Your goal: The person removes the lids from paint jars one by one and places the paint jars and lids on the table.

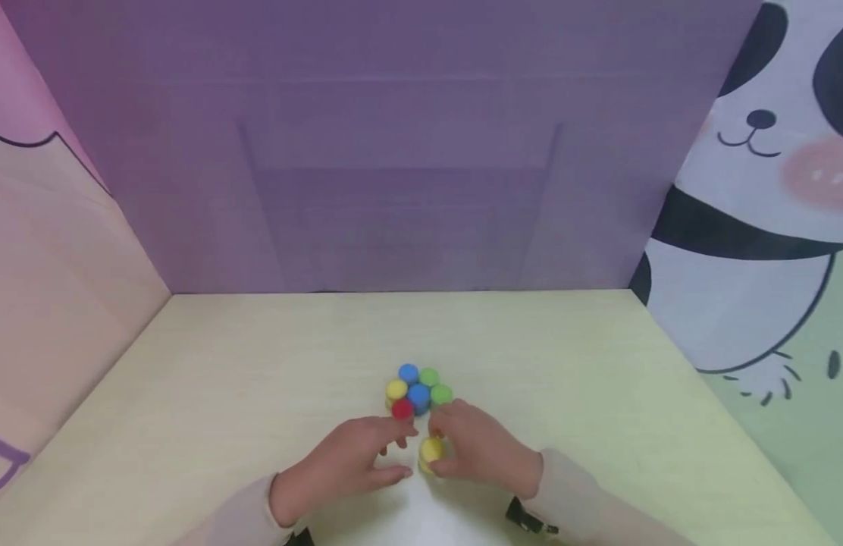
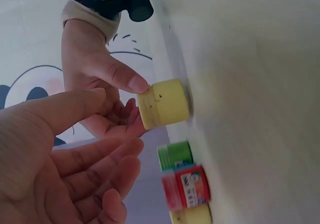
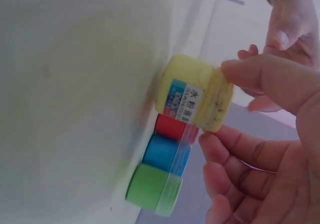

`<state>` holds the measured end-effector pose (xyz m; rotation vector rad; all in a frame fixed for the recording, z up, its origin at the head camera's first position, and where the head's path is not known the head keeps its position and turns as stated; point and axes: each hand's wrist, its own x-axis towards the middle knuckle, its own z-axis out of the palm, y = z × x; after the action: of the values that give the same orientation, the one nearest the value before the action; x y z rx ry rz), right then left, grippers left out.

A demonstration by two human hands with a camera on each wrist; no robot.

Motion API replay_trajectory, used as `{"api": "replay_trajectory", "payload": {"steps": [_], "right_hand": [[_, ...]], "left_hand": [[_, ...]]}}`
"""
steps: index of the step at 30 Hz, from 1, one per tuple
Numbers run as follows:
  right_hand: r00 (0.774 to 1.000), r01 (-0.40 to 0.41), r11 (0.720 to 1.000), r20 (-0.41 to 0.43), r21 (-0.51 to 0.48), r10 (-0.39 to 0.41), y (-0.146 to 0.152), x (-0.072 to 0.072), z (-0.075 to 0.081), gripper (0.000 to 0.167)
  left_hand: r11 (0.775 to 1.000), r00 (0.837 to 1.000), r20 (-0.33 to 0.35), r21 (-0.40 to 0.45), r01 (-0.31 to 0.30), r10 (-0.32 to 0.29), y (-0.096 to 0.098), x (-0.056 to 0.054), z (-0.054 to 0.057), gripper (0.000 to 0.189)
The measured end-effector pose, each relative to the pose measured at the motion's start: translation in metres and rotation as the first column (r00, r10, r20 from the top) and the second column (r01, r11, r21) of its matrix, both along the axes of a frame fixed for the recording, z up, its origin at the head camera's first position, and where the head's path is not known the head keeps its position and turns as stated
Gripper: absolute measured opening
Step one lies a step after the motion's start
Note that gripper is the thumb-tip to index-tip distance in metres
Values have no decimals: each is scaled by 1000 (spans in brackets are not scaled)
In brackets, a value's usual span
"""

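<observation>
Between the right fingers [image 3: 260,150], a lidded jar of yellow gouache [image 3: 195,92]

Clustered jars [image 1: 418,395] on the table [image 1: 258,394] stand behind one jar [image 1: 431,450].

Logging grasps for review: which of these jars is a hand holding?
The yellow jar pinched by the right hand; unlike the other yellow jar, beside the red jar, it is apart from the cluster.
</observation>
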<state>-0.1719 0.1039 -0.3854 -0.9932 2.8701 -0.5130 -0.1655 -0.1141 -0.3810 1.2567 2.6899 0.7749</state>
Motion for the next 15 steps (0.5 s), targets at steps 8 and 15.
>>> {"api": "replay_trajectory", "payload": {"steps": [8, 15], "right_hand": [[998, -36, 999, 45, 34, 34, -1, 12, 2, 22], [996, -93, 995, 20, 35, 92, -1, 17, 1, 23]], "left_hand": [[999, 988, 149, -13, -51, 52, 8, 5, -14, 40], [994, 946, 319, 74, -82, 54, 16, 6, -24, 41]]}}
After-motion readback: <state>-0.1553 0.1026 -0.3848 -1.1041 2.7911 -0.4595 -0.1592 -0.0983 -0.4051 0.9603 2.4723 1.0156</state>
